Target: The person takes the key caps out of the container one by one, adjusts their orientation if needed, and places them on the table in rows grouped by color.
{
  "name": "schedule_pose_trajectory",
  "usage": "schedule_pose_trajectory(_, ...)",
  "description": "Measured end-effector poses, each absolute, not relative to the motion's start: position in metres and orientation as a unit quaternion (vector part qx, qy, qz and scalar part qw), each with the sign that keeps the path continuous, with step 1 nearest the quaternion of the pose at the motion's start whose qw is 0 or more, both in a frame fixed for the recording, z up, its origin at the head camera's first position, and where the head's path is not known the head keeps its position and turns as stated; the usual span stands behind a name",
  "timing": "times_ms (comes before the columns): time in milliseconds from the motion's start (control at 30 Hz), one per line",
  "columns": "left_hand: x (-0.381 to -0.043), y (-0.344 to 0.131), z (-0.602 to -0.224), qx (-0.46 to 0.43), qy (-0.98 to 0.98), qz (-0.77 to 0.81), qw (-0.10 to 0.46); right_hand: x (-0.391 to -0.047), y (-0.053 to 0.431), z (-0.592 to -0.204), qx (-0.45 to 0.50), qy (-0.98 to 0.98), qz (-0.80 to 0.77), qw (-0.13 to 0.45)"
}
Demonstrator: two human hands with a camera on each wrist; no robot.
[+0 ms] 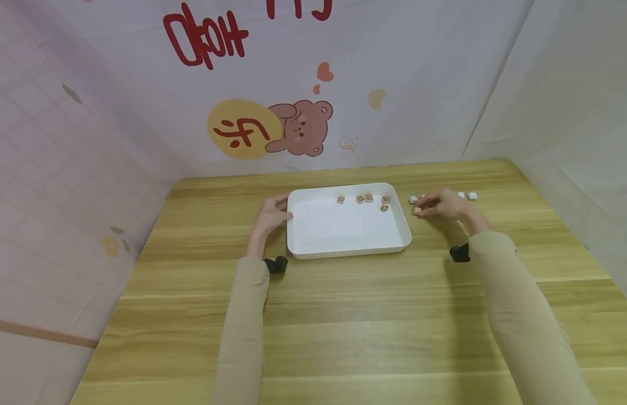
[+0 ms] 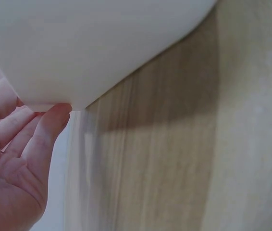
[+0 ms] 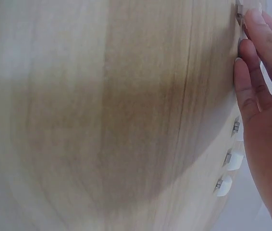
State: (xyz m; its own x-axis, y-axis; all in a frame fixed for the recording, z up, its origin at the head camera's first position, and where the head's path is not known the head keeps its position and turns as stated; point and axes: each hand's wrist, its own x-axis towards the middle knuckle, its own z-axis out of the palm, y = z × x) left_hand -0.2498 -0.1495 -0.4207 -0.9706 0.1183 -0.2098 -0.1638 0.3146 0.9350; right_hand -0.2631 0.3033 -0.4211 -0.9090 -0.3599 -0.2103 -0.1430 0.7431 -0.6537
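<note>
A white rectangular tray (image 1: pixel 339 230) lies on the table. My left hand (image 1: pixel 273 215) grips its left rim, thumb over the edge; in the left wrist view the fingers (image 2: pixel 49 130) curl at the tray's corner. Several small brown square pieces with dark marks (image 1: pixel 368 198) lie in the far right part of the tray. To the right of the tray, my right hand (image 1: pixel 442 203) pinches a small white-topped block (image 1: pixel 417 211) between thumb and fingertips, close over the table. The right wrist view shows the held block (image 3: pixel 240 11) partly hidden by the fingers.
Several more white-topped blocks stand in a row near the table's back, one left of my right hand (image 1: pixel 412 199) and others to its right (image 1: pixel 473 196). The wood-grain table (image 1: pixel 344 320) meets a printed white cloth wall (image 1: pixel 394 129) behind; cloth also hangs at both sides.
</note>
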Motion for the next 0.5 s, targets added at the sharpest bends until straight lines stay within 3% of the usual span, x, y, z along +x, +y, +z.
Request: schedule_pose_trajectory(500,-0.249,-0.150,-0.423,-0.011,0.802,0.586,0.117,-0.273,0.279,-0.399,-0.089,0.904,-0.390,0.148)
